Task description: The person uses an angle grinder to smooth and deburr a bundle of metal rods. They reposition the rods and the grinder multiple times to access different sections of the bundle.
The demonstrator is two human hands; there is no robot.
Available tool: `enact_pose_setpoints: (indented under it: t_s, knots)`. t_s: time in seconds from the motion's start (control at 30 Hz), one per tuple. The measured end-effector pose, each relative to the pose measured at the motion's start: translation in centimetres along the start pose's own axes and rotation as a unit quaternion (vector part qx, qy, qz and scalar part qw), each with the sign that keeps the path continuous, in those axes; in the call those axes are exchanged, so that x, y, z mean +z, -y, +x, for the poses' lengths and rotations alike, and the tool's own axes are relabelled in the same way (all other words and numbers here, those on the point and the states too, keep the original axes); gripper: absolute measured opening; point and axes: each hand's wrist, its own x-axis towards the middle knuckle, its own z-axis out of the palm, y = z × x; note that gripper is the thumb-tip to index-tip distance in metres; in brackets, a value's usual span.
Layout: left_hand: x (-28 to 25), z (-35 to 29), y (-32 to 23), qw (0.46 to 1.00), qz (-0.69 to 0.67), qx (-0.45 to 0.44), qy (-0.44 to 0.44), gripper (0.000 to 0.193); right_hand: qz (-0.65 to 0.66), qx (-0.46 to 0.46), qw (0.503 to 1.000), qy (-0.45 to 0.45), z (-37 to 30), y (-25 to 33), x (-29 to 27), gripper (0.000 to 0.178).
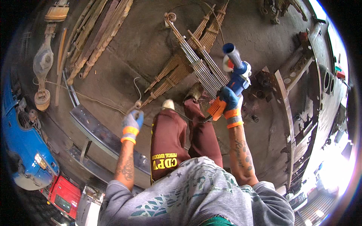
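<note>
While the gloved right hand [231,105] is closed round a blue-and-orange power tool [238,82] — just beside the near end of the grey leaf spring [201,67] — the gloved left hand [132,122] curls near a rusty spring eye [138,104]; cannot tell if gripping.

My left forearm [126,164] stretches forward outside my left leg [167,145], the gloved left hand [132,123] at its end with the fingers bent — how tightly they close, I can't tell. My right forearm [241,158] reaches ahead too, tattooed like the other, and my gloved right hand [231,101] is curled round in a grip — wrist [234,121] nearly straight.
</note>
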Motion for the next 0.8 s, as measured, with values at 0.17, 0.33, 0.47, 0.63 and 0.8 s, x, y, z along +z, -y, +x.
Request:
enact_pose_setpoints:
  t_s: [0.17, 0.33, 0.47, 0.63, 0.8]
  knots:
    - [13.3, -2.6, 6.5, 0.984, 0.015, -0.074, 0.160, 0.039, -0.088, 0.047, 0.994, 0.050, 0.5, 0.3, 3.8, 0.025]
    - [20.9, -2.1, 7.1, 0.979, -0.198, 0.019, 0.052, 0.040, -0.109, 0.045, 0.991, 0.068, -0.1, -2.7, 7.0, 0.029]
    - [6.9, -0.9, -3.5, 0.928, -0.275, 0.176, -0.180, 0.040, -0.254, -0.035, 0.965, 0.050, 0.4, -3.1, 8.3, 0.019]
    - [-1.8, -0.6, -7.2, 0.889, -0.261, 0.251, -0.281, 0.066, -0.319, -0.070, 0.937, 0.123, -0.5, -3.0, 9.4, 0.032]
    - [-5.1, 2.0, -11.9, 0.931, -0.086, 0.282, -0.216, 0.072, -0.549, -0.096, 0.812, 0.177, 1.4, -1.2, 10.6, 0.052]
